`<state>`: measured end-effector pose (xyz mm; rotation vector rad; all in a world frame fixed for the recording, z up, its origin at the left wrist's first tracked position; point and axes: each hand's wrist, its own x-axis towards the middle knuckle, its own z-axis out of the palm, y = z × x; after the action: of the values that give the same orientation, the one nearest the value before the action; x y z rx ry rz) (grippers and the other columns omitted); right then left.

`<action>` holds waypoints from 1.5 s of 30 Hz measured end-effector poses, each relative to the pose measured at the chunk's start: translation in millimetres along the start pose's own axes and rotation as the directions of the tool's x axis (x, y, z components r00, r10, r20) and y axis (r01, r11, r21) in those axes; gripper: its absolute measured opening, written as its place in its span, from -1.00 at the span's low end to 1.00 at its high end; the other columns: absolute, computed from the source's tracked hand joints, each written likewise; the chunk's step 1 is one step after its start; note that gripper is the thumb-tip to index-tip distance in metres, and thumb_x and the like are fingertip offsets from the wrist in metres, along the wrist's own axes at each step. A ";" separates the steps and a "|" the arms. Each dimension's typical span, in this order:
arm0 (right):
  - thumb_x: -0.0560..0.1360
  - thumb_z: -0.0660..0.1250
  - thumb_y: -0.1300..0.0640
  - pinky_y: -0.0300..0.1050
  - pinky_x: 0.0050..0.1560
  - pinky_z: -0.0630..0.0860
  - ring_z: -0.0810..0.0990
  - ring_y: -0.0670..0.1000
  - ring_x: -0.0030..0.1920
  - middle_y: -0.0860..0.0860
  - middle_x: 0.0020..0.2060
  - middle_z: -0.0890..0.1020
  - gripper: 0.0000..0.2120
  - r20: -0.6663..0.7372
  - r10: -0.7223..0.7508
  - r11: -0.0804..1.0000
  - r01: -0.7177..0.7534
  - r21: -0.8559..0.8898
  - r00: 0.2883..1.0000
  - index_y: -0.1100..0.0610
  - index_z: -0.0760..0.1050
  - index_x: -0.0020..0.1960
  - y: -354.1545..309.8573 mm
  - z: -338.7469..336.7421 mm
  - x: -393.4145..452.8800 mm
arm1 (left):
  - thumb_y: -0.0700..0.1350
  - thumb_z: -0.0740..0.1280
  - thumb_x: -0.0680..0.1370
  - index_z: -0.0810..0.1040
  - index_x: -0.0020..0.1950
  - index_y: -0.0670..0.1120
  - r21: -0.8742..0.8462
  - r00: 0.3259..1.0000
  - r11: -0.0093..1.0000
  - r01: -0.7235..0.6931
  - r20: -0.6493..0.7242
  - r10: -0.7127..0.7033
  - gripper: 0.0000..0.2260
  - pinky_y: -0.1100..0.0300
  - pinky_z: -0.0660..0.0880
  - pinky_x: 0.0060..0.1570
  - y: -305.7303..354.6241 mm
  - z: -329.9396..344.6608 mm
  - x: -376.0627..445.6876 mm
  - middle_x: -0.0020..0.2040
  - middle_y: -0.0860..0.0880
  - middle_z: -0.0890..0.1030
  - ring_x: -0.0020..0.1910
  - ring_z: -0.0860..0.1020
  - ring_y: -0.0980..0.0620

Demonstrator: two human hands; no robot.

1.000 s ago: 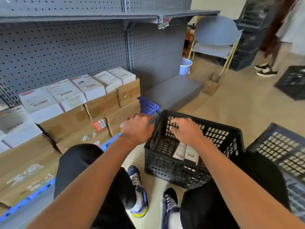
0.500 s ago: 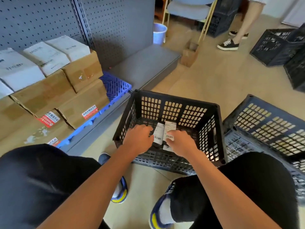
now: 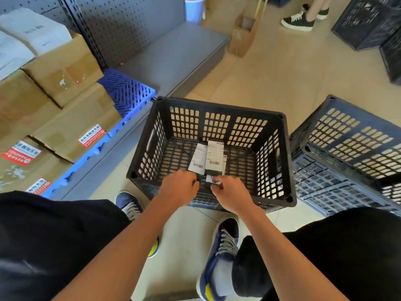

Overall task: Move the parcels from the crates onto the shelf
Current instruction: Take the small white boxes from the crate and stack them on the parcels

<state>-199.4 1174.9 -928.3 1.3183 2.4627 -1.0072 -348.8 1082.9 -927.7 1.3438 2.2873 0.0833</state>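
A black slatted crate (image 3: 217, 106) stands on the floor in front of my feet. On its bottom lie two small dark parcels with white barcode labels, side by side: the left parcel (image 3: 198, 158) and the right parcel (image 3: 214, 156). My left hand (image 3: 179, 189) hovers over the crate's near rim, its fingers curled at the left parcel's near end; any grip is hidden. My right hand (image 3: 231, 195) pinches the near end of the right parcel with its fingertips. The grey bottom shelf (image 3: 173, 53) lies beyond the crate to the left.
Cardboard boxes (image 3: 65, 68) are stacked on a blue pallet (image 3: 128, 90) on the left of the shelf. A second crate (image 3: 347, 135) tilts at my right, and more crates (image 3: 364, 22) stand far right. Another person's shoe (image 3: 297, 20), a small carton (image 3: 240, 38) and a white bin (image 3: 193, 7) are behind.
My view has tipped down from the shelf to the crate. Both hands came off the crate's far rim and dropped to the near ends of the two parcels.
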 end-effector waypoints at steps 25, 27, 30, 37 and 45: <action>0.64 0.28 0.01 -0.11 0.07 0.54 0.63 0.06 0.15 0.02 0.24 0.65 -0.68 0.097 0.084 0.985 -0.098 0.140 0.992 0.08 0.57 0.34 41.0 -0.9 65.0 | 0.08 0.21 0.65 0.59 0.14 0.00 -0.012 0.997 1.000 -0.002 0.074 0.003 -0.77 0.00 0.57 -0.01 -8.1 0.8 59.2 -0.02 0.00 0.64 -0.10 0.57 0.01; 0.63 0.29 -0.02 -0.12 0.09 0.50 0.62 0.06 0.17 0.00 0.20 0.67 -0.64 0.073 0.128 0.982 -0.137 0.128 0.989 0.07 0.53 0.38 49.9 1.1 82.4 | 0.09 0.19 0.66 0.56 0.24 0.02 0.001 0.996 1.000 0.003 0.085 -0.003 -0.73 0.00 0.55 0.02 -12.0 3.4 77.7 0.08 -0.03 0.63 -0.03 0.55 -0.03; 0.59 0.27 -0.02 -0.01 0.19 0.57 0.61 0.08 0.22 -0.03 0.22 0.66 -0.58 0.039 0.169 0.974 -0.173 0.146 0.985 0.04 0.49 0.42 62.0 6.9 106.7 | 0.09 0.19 0.64 0.55 0.28 0.03 0.007 0.993 1.000 0.015 0.115 -0.016 -0.71 0.01 0.51 -0.02 -16.8 13.4 107.1 0.13 -0.03 0.62 0.05 0.57 -0.09; 0.59 0.31 0.11 0.18 0.37 0.46 0.41 0.19 0.43 0.09 0.49 0.40 -0.40 0.047 0.196 0.976 -0.199 0.083 0.979 0.07 0.25 0.59 67.4 27.8 169.1 | 0.10 0.24 0.63 0.45 0.47 0.04 -0.025 0.980 0.997 0.067 0.190 -0.061 -0.59 -0.06 0.49 0.11 -27.8 45.3 167.0 0.34 -0.09 0.53 0.27 0.52 -0.15; 0.64 0.24 0.02 0.35 0.50 0.15 -0.10 0.21 0.62 0.08 0.65 -0.12 -0.33 0.022 0.200 0.977 -0.198 -0.082 0.979 -0.06 0.00 0.65 65.1 68.3 223.3 | 0.06 0.27 0.64 0.36 0.54 0.02 -0.041 0.959 0.991 0.126 0.260 -0.111 -0.53 -0.15 0.42 0.32 -39.6 91.2 207.6 0.52 -0.05 0.34 0.46 0.34 -0.17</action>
<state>-291.4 1306.6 -1109.8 1.4774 2.2682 -0.8658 -424.4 1219.2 -1097.1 1.1145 2.1223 -0.0621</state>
